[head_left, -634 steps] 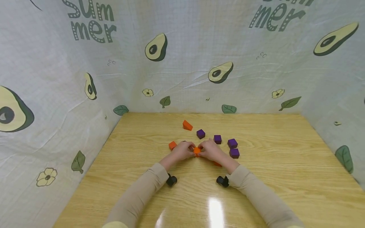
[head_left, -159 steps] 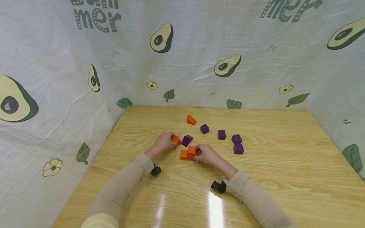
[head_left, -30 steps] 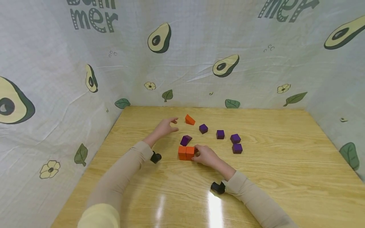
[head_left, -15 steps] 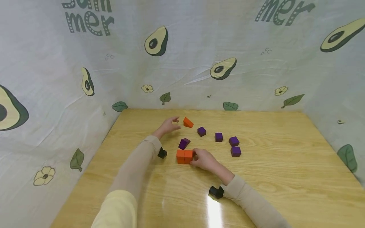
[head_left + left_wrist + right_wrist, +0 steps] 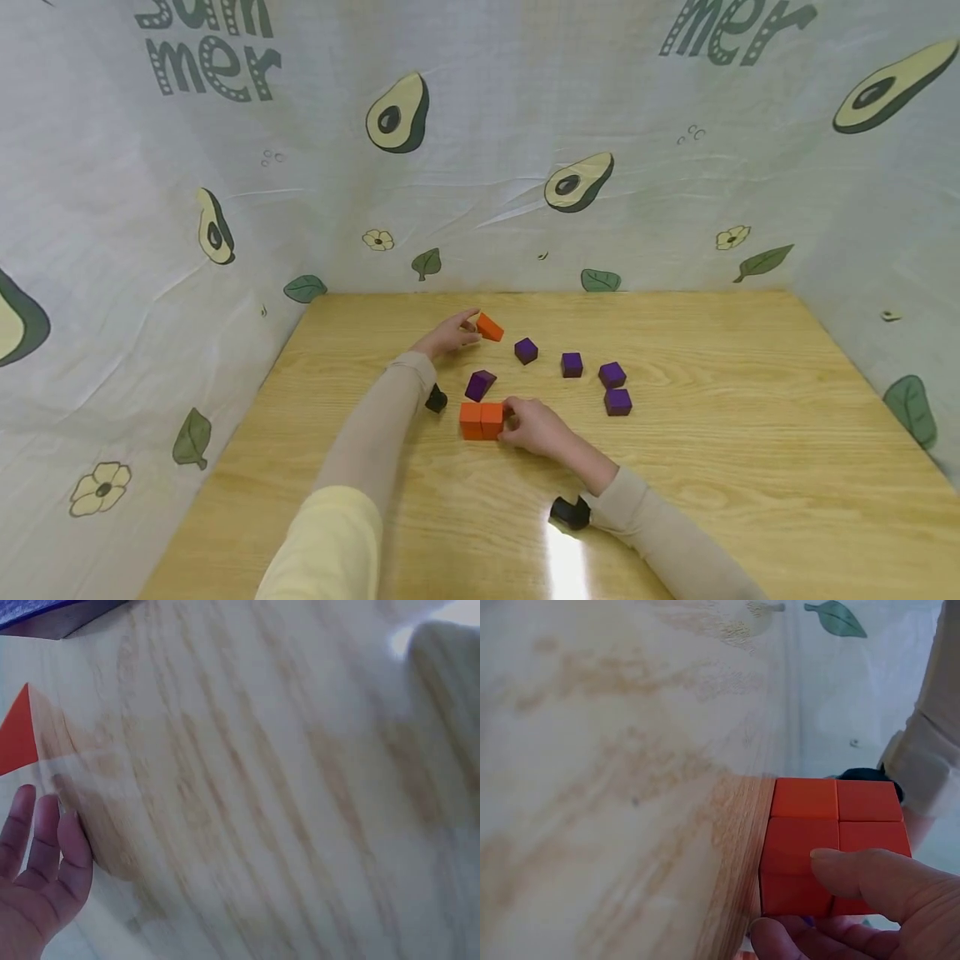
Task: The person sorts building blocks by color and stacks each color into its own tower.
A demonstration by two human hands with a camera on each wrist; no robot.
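At the back of the table, my left hand (image 5: pixel 452 333) reaches toward an orange wedge block (image 5: pixel 490 327), its fingertips right at the wedge's left side. The left wrist view has the fingers spread and loosely bent below the orange wedge (image 5: pixel 21 735). Nearer me, my right hand (image 5: pixel 536 427) holds the right side of a block of orange cubes (image 5: pixel 481 421) stacked two wide and two high. Its thumb (image 5: pixel 862 871) presses the near face of the stack (image 5: pixel 802 844), with the other fingers curled behind and below. A purple wedge block (image 5: pixel 480 386) lies just behind the stack.
Several purple cubes (image 5: pixel 572 365) lie in a loose line to the right of the wedges, two of them close together. The wooden table (image 5: pixel 712 467) ends at a cloth backdrop (image 5: pixel 487 167) printed with avocados and leaves.
The left hand earlier held an orange cube left of the stack; that cube now tops it. Since then the left hand has moved back to the orange wedge. The right hand stays at the stack.
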